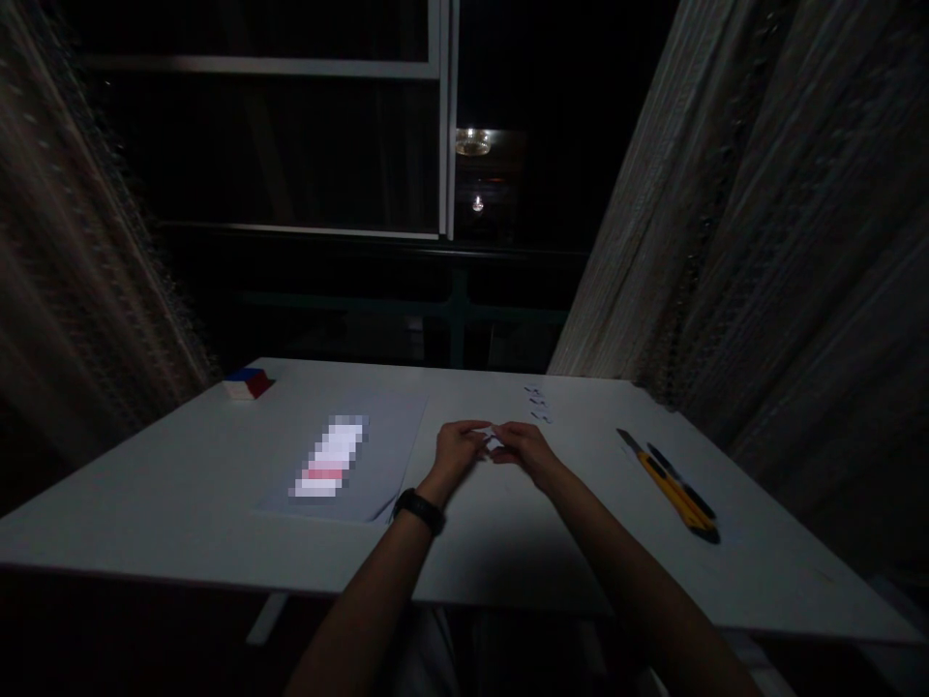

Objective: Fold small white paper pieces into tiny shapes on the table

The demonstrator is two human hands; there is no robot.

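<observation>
Both of my hands meet above the middle of the white table (pixel 500 542), pinching a small white piece of paper (pixel 492 440) between them. My left hand (pixel 459 450), with a black watch (pixel 421 511) on its wrist, grips the paper's left side. On its right side are the closed fingers of my right hand (pixel 526 447). The dim light hides how the paper is folded or shaped. Just beyond my right hand, several small white paper pieces with dark marks (pixel 538 403) lie in a short column on the table.
Left of my hands, white paper sheets (pixel 392 436) lie under a bright, pixelated screen-like patch (pixel 330 455). A blue, red and white block (pixel 248 383) stands at the far left. A yellow utility knife (pixel 668 489) and a dark pen (pixel 682 481) lie at right. Curtains (pixel 631 194) hang behind.
</observation>
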